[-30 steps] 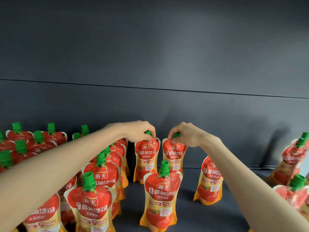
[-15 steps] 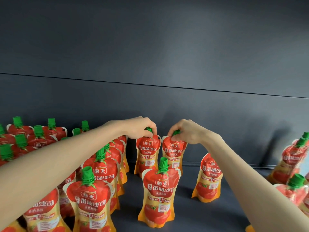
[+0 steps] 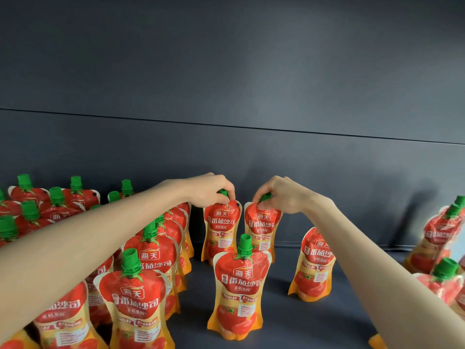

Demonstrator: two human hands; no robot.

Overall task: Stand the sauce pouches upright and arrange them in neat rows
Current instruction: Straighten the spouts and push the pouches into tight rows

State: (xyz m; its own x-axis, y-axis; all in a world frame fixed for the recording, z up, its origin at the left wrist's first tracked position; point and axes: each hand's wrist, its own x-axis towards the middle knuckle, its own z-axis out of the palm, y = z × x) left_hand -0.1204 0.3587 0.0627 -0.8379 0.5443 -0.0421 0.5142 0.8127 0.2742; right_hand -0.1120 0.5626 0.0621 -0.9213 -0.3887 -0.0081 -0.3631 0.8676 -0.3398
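Observation:
Red and yellow sauce pouches with green caps stand on a dark shelf (image 3: 284, 318). My left hand (image 3: 211, 190) grips the green cap of an upright pouch (image 3: 221, 230) at the back. Right beside it, my right hand (image 3: 281, 195) pinches the cap of a second upright pouch (image 3: 261, 233). The two pouches stand close together near the back wall. In front of them a single pouch (image 3: 239, 288) stands alone, and another pouch (image 3: 314, 265) stands under my right forearm.
Several upright pouches stand in rows on the left (image 3: 143, 298), partly hidden by my left forearm. More pouches cluster at the right edge (image 3: 437, 238), some leaning. The dark back wall (image 3: 251, 159) rises just behind the held pouches.
Both hands keep their grip on the two back pouches, which have shifted only slightly. The view has tipped up a little.

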